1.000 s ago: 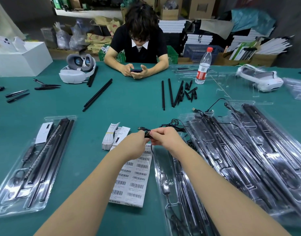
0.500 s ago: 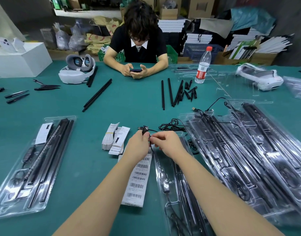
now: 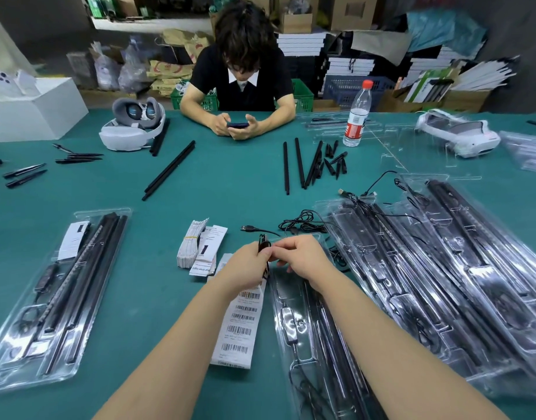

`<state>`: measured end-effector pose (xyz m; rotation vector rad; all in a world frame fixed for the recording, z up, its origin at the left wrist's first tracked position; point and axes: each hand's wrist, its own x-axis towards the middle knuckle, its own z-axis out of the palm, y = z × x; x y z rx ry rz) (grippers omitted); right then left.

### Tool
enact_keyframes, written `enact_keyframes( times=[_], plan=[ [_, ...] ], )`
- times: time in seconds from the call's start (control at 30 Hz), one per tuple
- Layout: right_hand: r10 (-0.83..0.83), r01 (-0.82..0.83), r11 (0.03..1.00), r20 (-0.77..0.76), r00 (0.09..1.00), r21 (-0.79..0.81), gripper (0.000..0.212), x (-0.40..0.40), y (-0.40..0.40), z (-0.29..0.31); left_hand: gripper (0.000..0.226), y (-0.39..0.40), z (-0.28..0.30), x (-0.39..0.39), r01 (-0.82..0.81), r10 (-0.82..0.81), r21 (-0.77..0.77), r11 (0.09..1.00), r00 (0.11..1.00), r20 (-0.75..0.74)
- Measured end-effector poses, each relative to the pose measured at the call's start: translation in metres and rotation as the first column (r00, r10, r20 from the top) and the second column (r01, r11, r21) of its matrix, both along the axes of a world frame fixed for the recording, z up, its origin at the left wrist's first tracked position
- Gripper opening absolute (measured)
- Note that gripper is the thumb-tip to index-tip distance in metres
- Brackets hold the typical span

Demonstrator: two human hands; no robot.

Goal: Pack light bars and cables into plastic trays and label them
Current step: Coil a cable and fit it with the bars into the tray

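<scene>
My left hand [image 3: 250, 268] grips a bunched loop of black cable [image 3: 263, 245] just above the top of a clear plastic tray [image 3: 294, 328] that holds light bars and an inline switch. My right hand [image 3: 300, 257] pinches the same cable right beside it. The rest of the cable [image 3: 303, 224] lies tangled on the green table beyond my hands, with a USB plug [image 3: 248, 228] at its end. A sheet of barcode labels [image 3: 241, 322] lies under my left wrist. A packed tray [image 3: 57, 292] with a white leaflet sits at the left.
Several filled trays [image 3: 442, 268] overlap at the right. Leaflet stacks [image 3: 200, 247] lie ahead of my left hand. Loose black bars [image 3: 303, 165] and a water bottle [image 3: 356, 116] sit mid-table. A person with a phone [image 3: 238, 125] sits opposite. Two headsets [image 3: 133, 122] rest farther back.
Both hands have drawn closer to me over the tray's top, with the cable gathered into a tighter bunch in the left hand. The label sheet is more covered by my left arm.
</scene>
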<state>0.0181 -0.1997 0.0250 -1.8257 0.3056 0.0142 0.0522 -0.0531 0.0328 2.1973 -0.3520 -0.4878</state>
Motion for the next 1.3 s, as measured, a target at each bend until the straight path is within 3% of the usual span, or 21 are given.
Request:
enact_keyframes(
  times=[0.2, 0.43, 0.5, 0.63, 0.7, 0.87, 1.0, 1.13, 1.3],
  plan=[
    [-0.010, 0.012, 0.996, -0.016, 1.000, 0.094, 0.009, 0.001, -0.001, 0.001, 0.020, 0.004, 0.008, 0.007, 0.116, -0.129, 0.127, 0.985, 0.987, 0.095],
    [0.100, -0.084, 0.985, -0.099, 0.990, 0.150, 0.011, 0.001, -0.002, 0.008, 0.006, -0.008, 0.002, -0.002, 0.090, -0.142, 0.259, 0.962, 0.971, 0.190],
    [0.115, -0.102, 0.983, -0.083, 0.990, 0.150, 0.021, 0.001, -0.002, 0.008, 0.015, -0.011, 0.003, -0.005, 0.084, -0.129, 0.226, 0.970, 0.973, 0.192],
    [0.069, -0.061, 0.973, -0.026, 0.997, 0.223, 0.016, -0.003, -0.001, 0.005, 0.027, -0.014, 0.003, -0.007, 0.083, -0.128, 0.226, 0.971, 0.972, 0.197],
    [0.037, -0.030, 0.977, -0.029, 0.999, 0.211, 0.021, -0.003, 0.001, 0.004, 0.030, -0.015, 0.002, -0.008, 0.085, -0.133, 0.254, 0.963, 0.975, 0.178],
    [0.026, -0.017, 0.988, -0.059, 0.998, 0.154, 0.040, -0.002, 0.004, 0.009, 0.060, -0.015, -0.004, -0.014, 0.151, -0.201, 0.300, 0.942, 0.969, 0.144],
    [-0.025, 0.023, 0.999, -0.070, 0.997, -0.028, 0.032, -0.002, 0.002, 0.007, 0.052, -0.011, -0.003, -0.009, 0.216, -0.222, 0.163, 0.963, 0.975, 0.021],
    [-0.050, 0.048, 0.998, -0.090, 0.995, -0.030, 0.020, -0.001, 0.002, 0.007, 0.024, 0.003, 0.001, -0.002, 0.138, -0.150, 0.094, 0.986, 0.981, 0.126],
    [-0.029, 0.023, 0.996, -0.065, 0.997, -0.091, 0.010, -0.003, 0.004, 0.008, 0.037, 0.001, 0.006, -0.006, 0.029, -0.054, 0.153, 0.988, 0.985, 0.164]
  ],
)
